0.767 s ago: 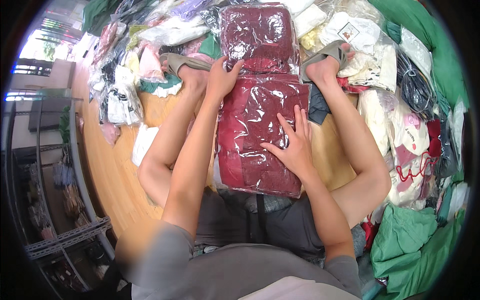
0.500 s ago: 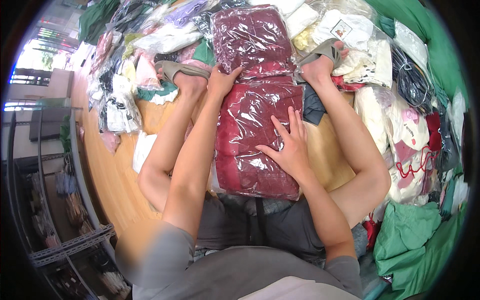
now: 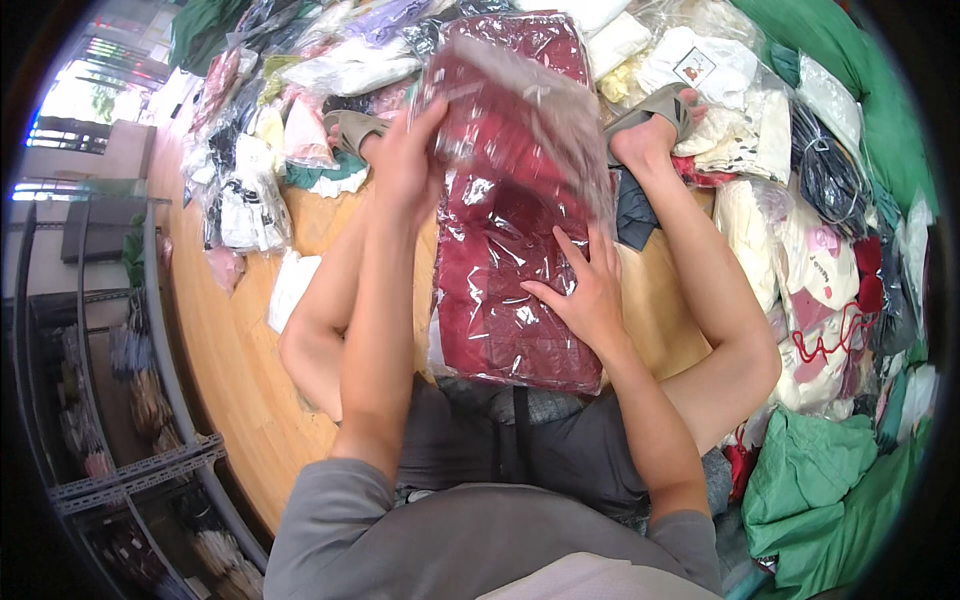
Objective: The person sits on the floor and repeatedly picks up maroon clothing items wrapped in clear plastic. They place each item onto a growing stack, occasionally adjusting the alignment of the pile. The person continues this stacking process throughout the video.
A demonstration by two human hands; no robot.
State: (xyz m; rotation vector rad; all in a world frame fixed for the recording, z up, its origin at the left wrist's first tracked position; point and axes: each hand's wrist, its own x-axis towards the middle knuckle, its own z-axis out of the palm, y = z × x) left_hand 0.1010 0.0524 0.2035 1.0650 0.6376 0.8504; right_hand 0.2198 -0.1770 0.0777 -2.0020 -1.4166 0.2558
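Observation:
Maroon folded garments in clear plastic bags (image 3: 510, 330) lie stacked between my bent legs, in two piles, one beyond the other. My left hand (image 3: 405, 155) grips the left edge of a bagged maroon garment (image 3: 500, 110), which is raised, tilted and blurred, partly covering the far pile (image 3: 517, 35). My right hand (image 3: 585, 290) rests with fingers spread on the near pile, toward its right side, its fingertips partly under the raised bag's lower corner.
Bagged clothes in white, pink, dark and other colours (image 3: 245, 200) surround my sandalled feet (image 3: 660, 130). A green cloth sack (image 3: 800, 480) lies at lower right. Metal shelving (image 3: 140, 470) stands left, beside the wooden floor (image 3: 235, 390).
My left hand has moved up and slightly left, lifting and tilting a bagged maroon garment toward the far pile. My right hand stays on the near pile.

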